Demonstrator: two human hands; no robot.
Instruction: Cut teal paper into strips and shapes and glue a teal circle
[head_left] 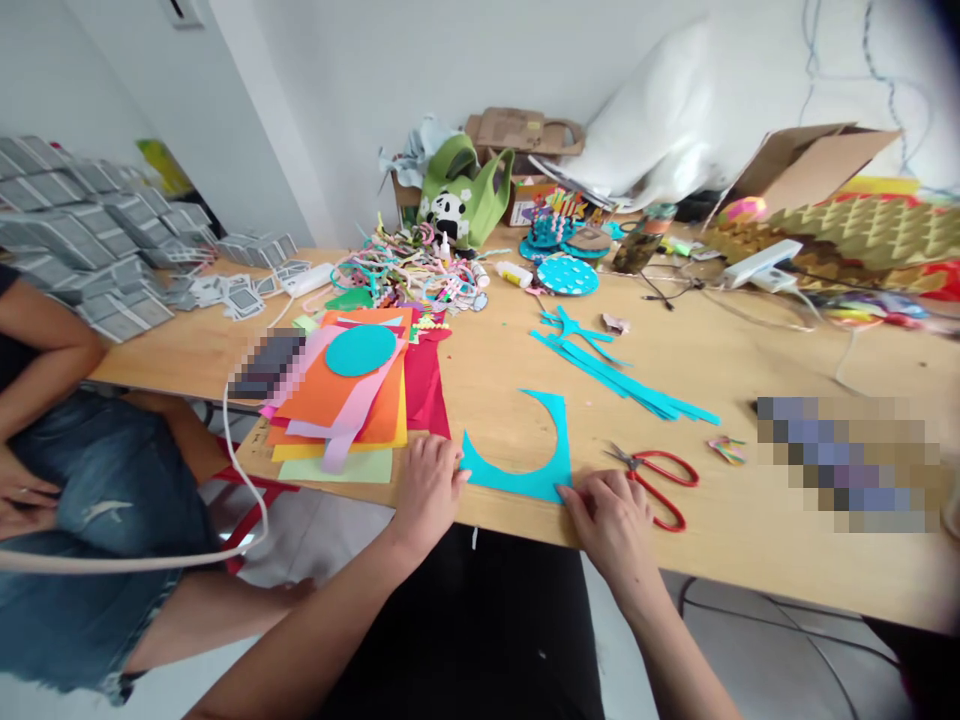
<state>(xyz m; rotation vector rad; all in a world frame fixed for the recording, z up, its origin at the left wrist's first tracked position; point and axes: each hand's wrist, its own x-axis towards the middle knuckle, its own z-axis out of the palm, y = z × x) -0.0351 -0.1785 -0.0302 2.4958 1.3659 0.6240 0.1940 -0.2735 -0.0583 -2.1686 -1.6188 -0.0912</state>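
A blue sheet of craft paper with a large round piece cut out lies flat at the table's front edge. My left hand rests on the table with bent fingers, thumb and forefinger closed on the sheet's left corner. At the right corner, my right hand holds the paper by the thumb side, its other fingers curled on the table. Just beyond that hand lie red-handled scissors, blades apart. A blue paper circle lies on a stack of coloured sheets to the left.
Blue paper strips lie behind the cut sheet. A heap of twisted pipe cleaners, a green panda bag and a dotted blue disc stand farther back. Another person sits at the left, near a white cable.
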